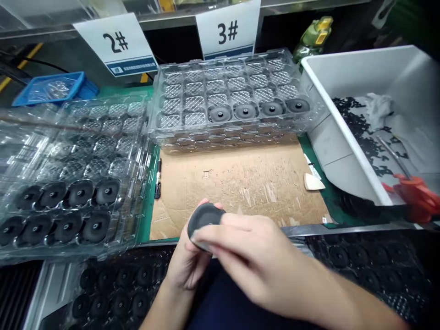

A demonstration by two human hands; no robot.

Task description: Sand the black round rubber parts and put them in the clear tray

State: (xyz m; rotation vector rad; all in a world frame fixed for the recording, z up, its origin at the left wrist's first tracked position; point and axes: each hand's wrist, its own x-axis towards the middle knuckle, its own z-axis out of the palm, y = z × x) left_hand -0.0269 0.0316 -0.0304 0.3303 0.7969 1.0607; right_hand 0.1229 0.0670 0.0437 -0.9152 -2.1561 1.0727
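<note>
A round black plastic part (203,218), shallow like a cap, is tilted up above the front edge of the cardboard. My left hand (187,266) holds it from below and behind, fingertips showing over its far rim. Across its face reaches my right hand (261,252), with thumb and fingers pinched together near the part's centre. Whatever lies between those fingertips is too small or hidden to make out. Similar black parts fill the front rows of the left clear tray (132,201) and part of the front row in the stacked clear trays (154,123).
Brown cardboard (237,178) covers the bench's middle, with a pen (158,178) at its left and a whitish block (313,182) at its right. A white bin (347,133) holds small black pieces; a red-handled tool (417,192) rests by it. More filled trays (113,288) lie below the bench.
</note>
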